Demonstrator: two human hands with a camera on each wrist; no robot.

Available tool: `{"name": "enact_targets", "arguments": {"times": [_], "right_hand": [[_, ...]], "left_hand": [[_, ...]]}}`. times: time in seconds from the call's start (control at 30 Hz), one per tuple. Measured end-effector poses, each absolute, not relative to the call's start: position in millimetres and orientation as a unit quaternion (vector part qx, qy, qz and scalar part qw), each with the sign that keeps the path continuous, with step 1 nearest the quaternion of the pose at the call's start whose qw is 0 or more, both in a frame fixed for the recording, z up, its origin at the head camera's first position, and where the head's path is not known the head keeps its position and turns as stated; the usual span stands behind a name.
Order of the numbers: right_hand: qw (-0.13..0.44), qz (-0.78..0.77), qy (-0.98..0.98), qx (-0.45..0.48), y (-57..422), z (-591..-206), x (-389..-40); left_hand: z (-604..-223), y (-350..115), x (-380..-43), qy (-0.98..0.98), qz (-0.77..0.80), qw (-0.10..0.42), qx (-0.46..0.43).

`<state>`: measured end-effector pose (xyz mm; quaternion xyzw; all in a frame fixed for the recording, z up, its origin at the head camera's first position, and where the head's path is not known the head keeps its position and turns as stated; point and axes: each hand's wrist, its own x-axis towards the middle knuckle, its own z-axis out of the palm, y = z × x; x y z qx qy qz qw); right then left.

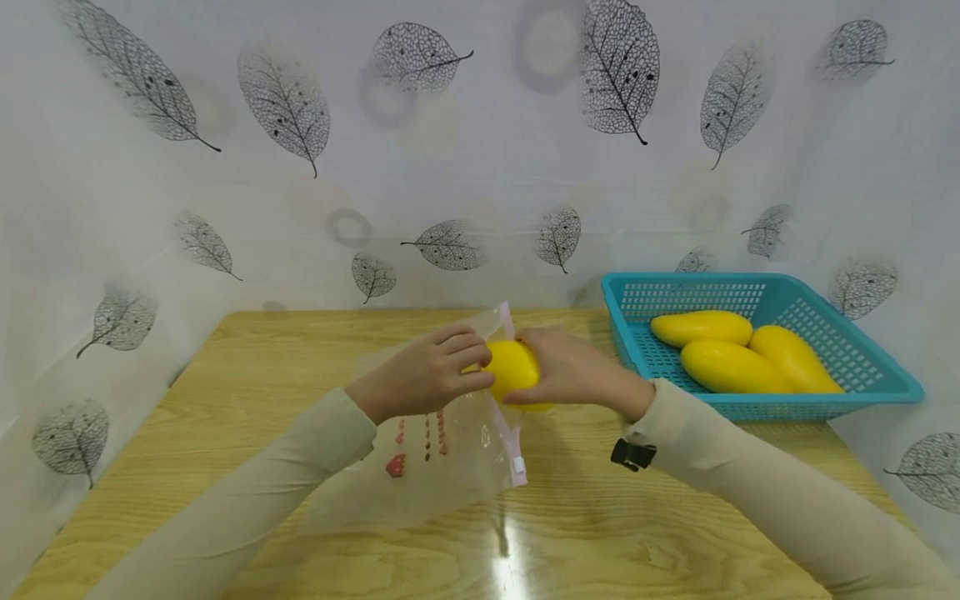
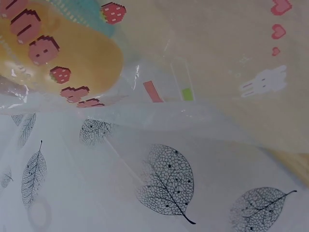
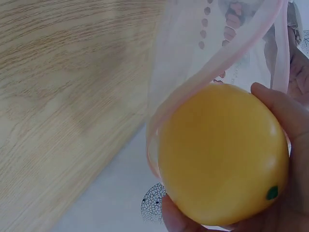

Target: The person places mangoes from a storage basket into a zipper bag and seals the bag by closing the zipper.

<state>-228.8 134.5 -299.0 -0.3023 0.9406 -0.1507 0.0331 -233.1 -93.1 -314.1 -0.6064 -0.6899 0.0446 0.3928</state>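
1. On my feed, the mango (image 1: 516, 372) is at the mouth of the bag (image 1: 467, 446), its far end seemingly inside.
2. The right hand (image 1: 567, 365) grasps the mango; the left hand (image 1: 427, 372) looks to be pinching the bag near its mouth.
3. I'd worry about the limp film folding against the mango and jamming it, or the mouth collapsing if the left hand's pinch slips.
4. I count four mangoes, three in the basket (image 1: 817, 402); one bag, one basket, one counter (image 1: 615, 533).
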Motion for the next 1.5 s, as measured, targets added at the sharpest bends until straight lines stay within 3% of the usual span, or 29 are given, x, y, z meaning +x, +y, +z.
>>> {"name": "enact_targets", "arguments": {"times": [1.13, 1.5], "right_hand": [[0.100, -0.171, 0.938, -0.285, 119, -311, -224], [0.062, -0.193, 0.927, -0.316, 125, -314, -226]], "left_hand": [[-310, -96, -235, -0.707, 0.055, 0.401, -0.580], [-309, -100, -235, -0.710, 0.049, 0.415, -0.566]]}}
